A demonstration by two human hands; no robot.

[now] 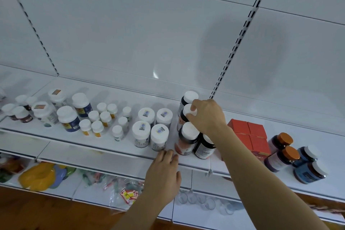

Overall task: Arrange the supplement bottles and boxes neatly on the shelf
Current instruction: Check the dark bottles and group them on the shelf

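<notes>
A white shelf [104,145] carries many supplement bottles. My right hand [207,115] grips the white cap of a dark bottle [183,115], the middle one in a column of three dark white-capped bottles. Another dark bottle [204,146] stands under my right wrist, partly hidden. My left hand [164,172] rests with fingers extended on the shelf's front edge, just below a group of white jars [151,127]. Red boxes [250,134] sit right of my right arm.
Small white bottles [104,117] and larger blue-labelled bottles [68,118] fill the shelf's left half. Orange-capped purple bottles [281,152] and blue-labelled jars [309,166] stand at the right. The lower shelf holds bagged goods [112,185] and a yellow item [37,175].
</notes>
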